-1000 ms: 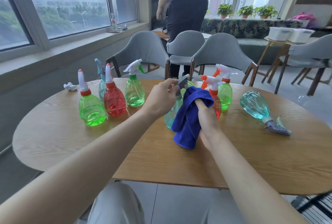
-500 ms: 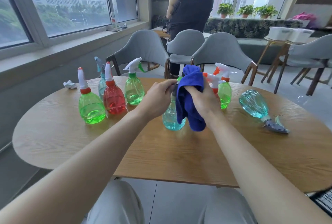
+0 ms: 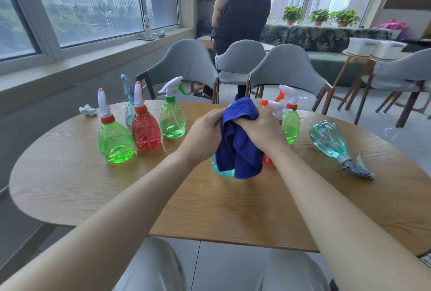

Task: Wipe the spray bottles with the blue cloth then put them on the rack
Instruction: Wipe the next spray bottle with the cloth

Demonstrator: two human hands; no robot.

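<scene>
A teal spray bottle [image 3: 220,170] stands at the middle of the wooden table [image 3: 210,209], mostly covered by the blue cloth [image 3: 240,146]. My left hand [image 3: 205,136] grips the bottle's upper part beside the cloth. My right hand [image 3: 261,129] holds the cloth draped over the bottle's top. At the left stand a green bottle [image 3: 115,143], a red bottle [image 3: 145,132], a teal one [image 3: 129,113] behind it and another green bottle [image 3: 172,120]. Behind my right hand are a red bottle [image 3: 268,162] and a green bottle [image 3: 291,125]. A teal bottle [image 3: 328,139] lies on its side at the right.
A crumpled white tissue [image 3: 87,110] lies at the table's far left. Grey chairs [image 3: 286,69] stand behind the table, and a person in dark clothes [image 3: 242,3] stands beyond them. A dark rack corner [image 3: 425,261] shows at the lower right edge.
My right hand lifted the cloth from the bottle's side up over its top, and now presses it lower there. My left hand kept its grip near the bottle's head.
</scene>
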